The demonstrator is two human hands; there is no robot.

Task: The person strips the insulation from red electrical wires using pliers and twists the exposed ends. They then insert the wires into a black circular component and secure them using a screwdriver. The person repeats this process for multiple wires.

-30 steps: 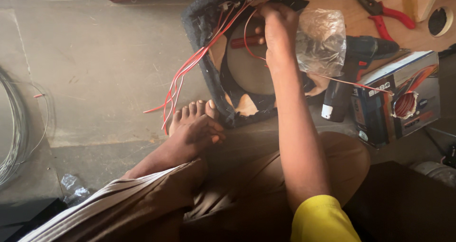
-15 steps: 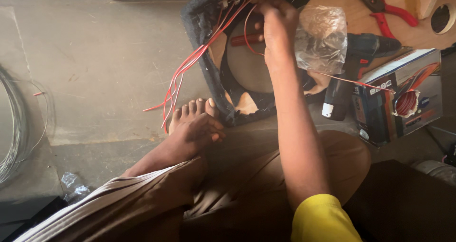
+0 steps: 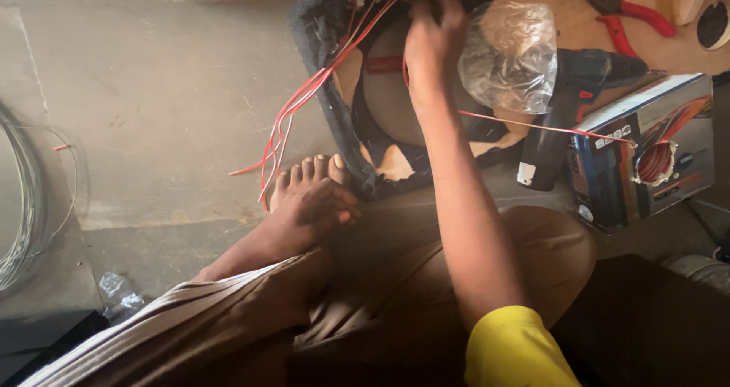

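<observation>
**Hand on wires at panel top**

Right hand (image 3: 433, 33) nudged slightly up-left since earlier frames, fingers pinched on red wires (image 3: 319, 90) at top edge of grey panel (image 3: 334, 121); wiring work ongoing, apparently. Left hand out of view. Bare concrete floor (image 3: 152, 90); drill (image 3: 566, 106), wire box (image 3: 646, 151), pliers (image 3: 627, 7), bag (image 3: 513, 52) right.

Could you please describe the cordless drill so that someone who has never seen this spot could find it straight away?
Start at the blue box holding a coil of red wire at the right. The cordless drill lies just left of it, beside the crumpled clear plastic bag. It is the only dark, pistol-shaped tool; the red-handled pliers farther up are slimmer.
</observation>
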